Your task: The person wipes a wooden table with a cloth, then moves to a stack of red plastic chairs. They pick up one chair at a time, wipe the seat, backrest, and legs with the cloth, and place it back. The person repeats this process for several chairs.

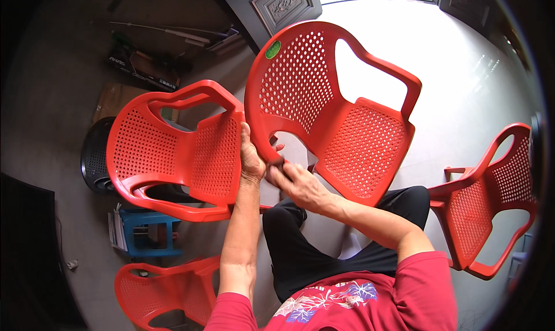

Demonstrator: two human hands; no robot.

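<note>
A red plastic armchair (pixel 365 149) with a perforated back and seat is tilted in front of me, a green oval sticker on its back. My left hand (pixel 252 160) wraps round its left armrest (pixel 261 136), thumb up on the near side, fingertips showing past the inner edge. Right beside it, my right hand (pixel 299 185) has its fingers bent together at the armrest's lower end. Something small and dark shows at those fingers; its kind is unclear. Close to my left hand's outer side is the seat edge of a second red armchair (pixel 217 155).
More red armchairs stand at the lower left (pixel 170 293) and far right (pixel 468 215). A blue stool (pixel 151 234) and a round black object (pixel 97 155) are on the left. Farther back lie a dark printed box (pixel 141 65) and a cardboard piece (pixel 115 100), near a carved grey door (pixel 280 7).
</note>
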